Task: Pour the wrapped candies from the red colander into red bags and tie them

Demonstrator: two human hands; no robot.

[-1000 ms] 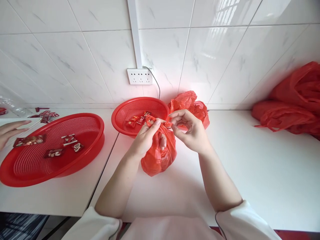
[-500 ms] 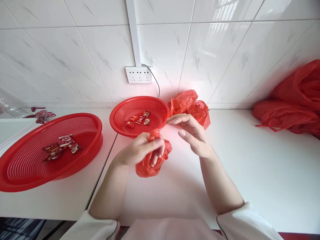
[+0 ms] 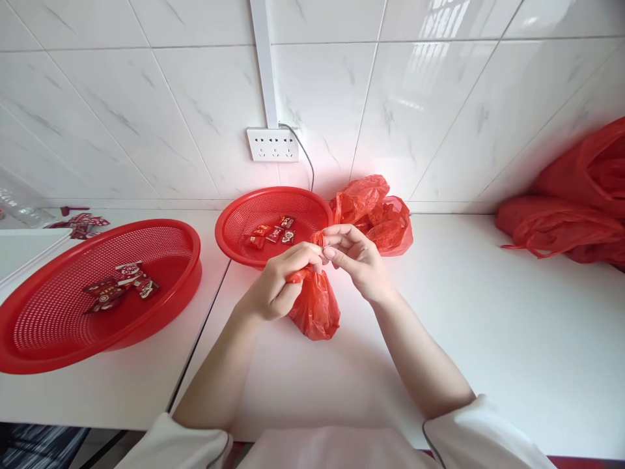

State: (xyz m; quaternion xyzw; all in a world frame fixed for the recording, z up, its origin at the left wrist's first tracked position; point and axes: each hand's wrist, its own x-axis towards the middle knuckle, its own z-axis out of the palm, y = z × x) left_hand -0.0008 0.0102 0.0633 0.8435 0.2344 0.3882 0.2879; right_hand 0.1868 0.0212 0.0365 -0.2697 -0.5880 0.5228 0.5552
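Bag [image 3: 317, 309] red, glossy, creased, bulging below, bunched above where left hand [image 3: 278, 280] grips and right hand [image 3: 361, 266] pinches.

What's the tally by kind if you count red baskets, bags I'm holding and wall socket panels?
Red baskets: 2
Held red bag: 1
Wall socket panel: 1
Total: 4

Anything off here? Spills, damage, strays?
Mildly odd: red wrappers lie loose on the table behind the left basket, while wrapped packets sit inside it. No spill shows, nor any obvious tear in the held red bag.
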